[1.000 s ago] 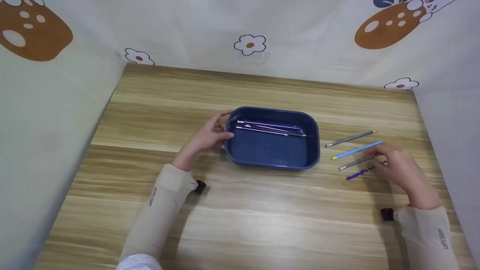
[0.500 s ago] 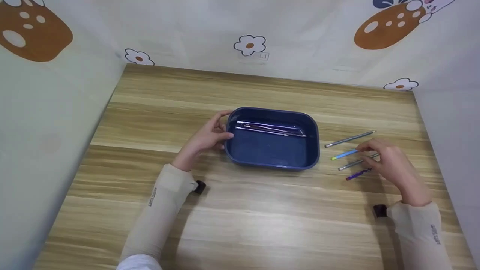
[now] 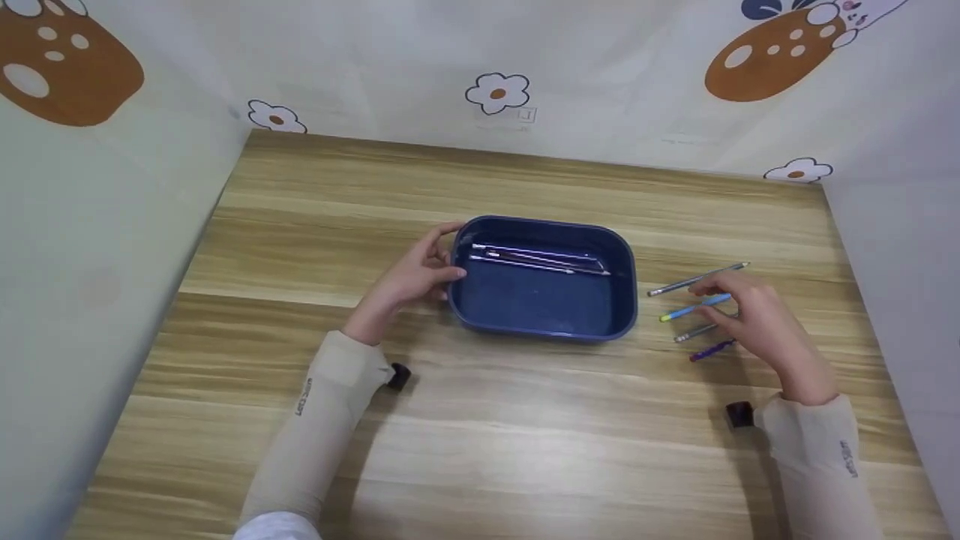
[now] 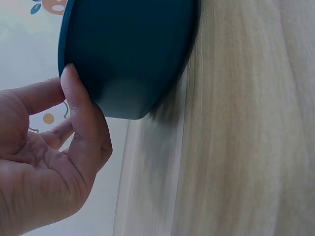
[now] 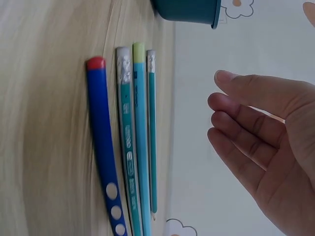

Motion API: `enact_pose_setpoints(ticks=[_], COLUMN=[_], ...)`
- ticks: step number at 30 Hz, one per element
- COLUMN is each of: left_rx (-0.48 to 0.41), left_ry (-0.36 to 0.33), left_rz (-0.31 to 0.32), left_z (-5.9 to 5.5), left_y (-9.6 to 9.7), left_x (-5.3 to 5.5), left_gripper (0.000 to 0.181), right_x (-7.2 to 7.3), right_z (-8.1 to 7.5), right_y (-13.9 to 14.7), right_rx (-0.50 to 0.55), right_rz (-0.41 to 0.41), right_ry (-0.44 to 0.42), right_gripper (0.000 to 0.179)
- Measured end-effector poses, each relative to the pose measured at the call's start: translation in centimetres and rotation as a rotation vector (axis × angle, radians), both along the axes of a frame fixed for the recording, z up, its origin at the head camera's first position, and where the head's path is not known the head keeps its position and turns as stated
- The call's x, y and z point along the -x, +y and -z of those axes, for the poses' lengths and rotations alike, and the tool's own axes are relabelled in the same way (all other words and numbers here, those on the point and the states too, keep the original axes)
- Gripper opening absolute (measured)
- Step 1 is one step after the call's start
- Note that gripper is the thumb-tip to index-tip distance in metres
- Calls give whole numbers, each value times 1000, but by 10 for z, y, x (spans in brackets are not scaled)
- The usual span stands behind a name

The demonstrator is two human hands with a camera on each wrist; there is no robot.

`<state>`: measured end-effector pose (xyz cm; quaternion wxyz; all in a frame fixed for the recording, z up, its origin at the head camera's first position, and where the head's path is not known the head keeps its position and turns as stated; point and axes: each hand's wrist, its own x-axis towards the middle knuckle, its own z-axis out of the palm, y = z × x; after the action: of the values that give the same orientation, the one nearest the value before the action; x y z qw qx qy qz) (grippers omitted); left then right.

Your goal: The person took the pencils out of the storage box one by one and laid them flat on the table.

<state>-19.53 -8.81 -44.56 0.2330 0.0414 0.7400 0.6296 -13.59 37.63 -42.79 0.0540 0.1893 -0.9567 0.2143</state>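
My left hand [image 3: 416, 277] holds the left end of a dark blue plastic bin [image 3: 536, 304], thumb over the rim and fingers outside. In the left wrist view, the thumb and fingers of that hand pinch the bin's wall [image 4: 128, 64]. Several slim pencils [image 3: 532, 262] lie inside, along the far side. My right hand [image 3: 754, 315] hovers over loose pencils to the right, fingers loosely bent and holding nothing. Beneath it are a blue pencil with a yellow-green end [image 5: 140, 98], two green pencils with erasers [image 5: 125, 113], and a dark blue, red-ended pencil with white dots [image 5: 101, 113].
The wood-grain table [image 3: 487, 420] carries the bin and pencils. White printed walls [image 3: 375, 75] stand at the back and on both sides. A small dark device [image 3: 740, 414] sits at the right wrist, another [image 3: 400, 376] at the left.
My right hand has moved left and slightly away from me over the pencils, towards the bin. The left hand and the bin have stayed in place.
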Motion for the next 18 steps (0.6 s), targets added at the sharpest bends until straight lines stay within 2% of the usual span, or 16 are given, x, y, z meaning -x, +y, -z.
enact_pose_setpoints(ticks=[10, 18], left_rx=[9, 11], left_ry=[37, 20], left_rz=[23, 18], left_z=[1, 0], left_y=[-1, -1], left_x=[0, 0], left_gripper=[73, 72], right_x=[7, 13], right_z=[-3, -3], right_y=[-21, -38], right_rx=[39, 74], right_rz=[-63, -106], right_ry=[3, -20], right_gripper=[25, 24])
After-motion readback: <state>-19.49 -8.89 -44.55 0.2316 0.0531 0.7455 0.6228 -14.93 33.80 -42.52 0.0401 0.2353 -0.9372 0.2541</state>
